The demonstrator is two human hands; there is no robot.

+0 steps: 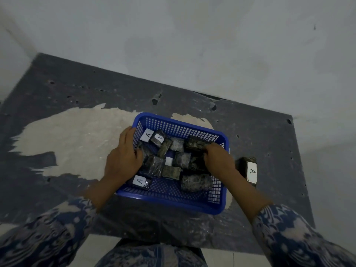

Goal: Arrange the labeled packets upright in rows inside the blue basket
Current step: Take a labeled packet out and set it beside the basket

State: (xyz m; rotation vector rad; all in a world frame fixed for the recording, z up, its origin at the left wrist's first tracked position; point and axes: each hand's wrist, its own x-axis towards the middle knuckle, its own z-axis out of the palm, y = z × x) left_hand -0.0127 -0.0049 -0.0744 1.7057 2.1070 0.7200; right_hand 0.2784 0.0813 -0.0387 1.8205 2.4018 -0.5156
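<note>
Both hands are reaching into the blue basket [215,207], which is sitting on a worn dark desk [77,89] against a pale wall. The left hand [123,157] is curling over the left wall and pressing against a dark packet there; whether it is truly gripping one I cannot tell. The right hand [217,157] is closing down on the dark packets [173,151] at the right side, though its fingertips are hidden, so the hold is uncertain. The packets are lying jumbled, some tilted, a few white "A" labels facing up, none yet in clean rows. To do this well, the hands should probably be squeezing the pile together and tipping each packet onto its edge, starting against one wall. One labelled packet [250,170] is lying outside, just right of the basket. Open mesh floor is showing along the near side, giving room to shift packets.
</note>
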